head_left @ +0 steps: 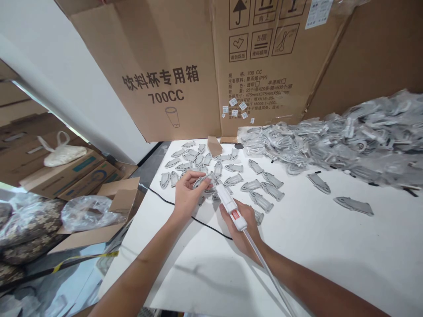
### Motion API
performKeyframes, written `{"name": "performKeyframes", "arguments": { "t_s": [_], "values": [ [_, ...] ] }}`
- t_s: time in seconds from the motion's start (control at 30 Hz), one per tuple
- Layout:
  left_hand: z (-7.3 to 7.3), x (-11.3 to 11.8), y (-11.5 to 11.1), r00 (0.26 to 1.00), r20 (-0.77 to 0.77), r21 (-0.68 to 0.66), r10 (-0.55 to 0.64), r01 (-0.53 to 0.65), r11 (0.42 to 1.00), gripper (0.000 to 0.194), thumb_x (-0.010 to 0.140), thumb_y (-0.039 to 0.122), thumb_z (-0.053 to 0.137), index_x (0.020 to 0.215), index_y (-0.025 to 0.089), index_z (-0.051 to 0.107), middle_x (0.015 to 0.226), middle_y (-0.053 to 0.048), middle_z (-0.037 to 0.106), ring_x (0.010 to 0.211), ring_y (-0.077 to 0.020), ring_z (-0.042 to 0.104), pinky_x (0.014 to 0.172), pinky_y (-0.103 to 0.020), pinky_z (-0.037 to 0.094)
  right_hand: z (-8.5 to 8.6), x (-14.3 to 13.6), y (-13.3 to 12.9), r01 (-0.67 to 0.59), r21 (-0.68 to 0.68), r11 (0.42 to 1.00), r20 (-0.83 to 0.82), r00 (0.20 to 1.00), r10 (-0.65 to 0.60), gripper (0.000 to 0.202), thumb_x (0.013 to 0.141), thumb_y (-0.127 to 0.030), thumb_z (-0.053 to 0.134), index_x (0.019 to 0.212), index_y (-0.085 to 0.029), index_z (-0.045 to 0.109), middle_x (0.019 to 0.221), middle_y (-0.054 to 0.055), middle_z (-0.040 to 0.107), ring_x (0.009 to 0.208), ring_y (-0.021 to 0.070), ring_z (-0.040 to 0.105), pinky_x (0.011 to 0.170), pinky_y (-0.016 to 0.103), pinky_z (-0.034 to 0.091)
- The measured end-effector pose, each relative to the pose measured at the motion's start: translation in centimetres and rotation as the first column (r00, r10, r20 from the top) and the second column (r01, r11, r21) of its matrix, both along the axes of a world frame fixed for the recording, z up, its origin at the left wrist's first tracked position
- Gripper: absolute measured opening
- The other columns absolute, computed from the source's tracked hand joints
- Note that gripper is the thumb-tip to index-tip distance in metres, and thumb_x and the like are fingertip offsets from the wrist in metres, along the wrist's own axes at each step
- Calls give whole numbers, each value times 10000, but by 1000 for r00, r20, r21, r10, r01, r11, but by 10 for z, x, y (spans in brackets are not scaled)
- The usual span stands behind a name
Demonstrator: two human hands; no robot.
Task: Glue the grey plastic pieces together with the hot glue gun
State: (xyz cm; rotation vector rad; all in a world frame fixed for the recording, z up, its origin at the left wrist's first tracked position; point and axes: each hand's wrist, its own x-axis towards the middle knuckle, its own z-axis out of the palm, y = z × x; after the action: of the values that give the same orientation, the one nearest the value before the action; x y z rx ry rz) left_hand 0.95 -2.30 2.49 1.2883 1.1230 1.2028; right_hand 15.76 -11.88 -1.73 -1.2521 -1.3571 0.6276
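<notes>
Near the middle of the white table (297, 237), my left hand (188, 193) pinches a small grey part (202, 181) between thumb and fingers. My right hand (243, 224) is wrapped round a white glue gun (228, 202) with a red label, its nozzle pointing at the held part. From the rear of the gun a long translucent stick (264, 264) runs back over my right forearm. Many similar grey parts (253, 186) lie around and beyond both hands. Whether the nozzle touches the part is too small to tell.
A large cardboard box (142, 44) stands behind the table. At the back right is a heap of grey parts in clear bags (330, 136). A black cable (208, 225) crosses the table. On the left, an open carton (99, 233) sits beside stacked boxes (59, 176).
</notes>
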Motion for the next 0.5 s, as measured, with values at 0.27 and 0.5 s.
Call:
{"name": "performKeyframes", "arguments": {
  "t_s": [0.27,0.5],
  "values": [
    [3,2,-3,1000,-3,-10,-1,0,1000,427,726,431,921,980,179,689,841,-37,743,722,-202,757,755,-340,628,0,-1,-1,-3,-35,999,-2,1000,3,343,996,-323,578,715,-232,403,637,-69,415,562,123,376,554,260,309],
    [5,3,-5,999,-39,15,-21,21,1000,396,751,433,903,967,188,678,859,-39,741,707,-197,745,736,-348,625,-1,-1,-2,16,-6,1000,30,999,-16,365,1014,-336,568,706,-231,402,627,-73,395,557,122,359,546,256,299]
  ]
}}
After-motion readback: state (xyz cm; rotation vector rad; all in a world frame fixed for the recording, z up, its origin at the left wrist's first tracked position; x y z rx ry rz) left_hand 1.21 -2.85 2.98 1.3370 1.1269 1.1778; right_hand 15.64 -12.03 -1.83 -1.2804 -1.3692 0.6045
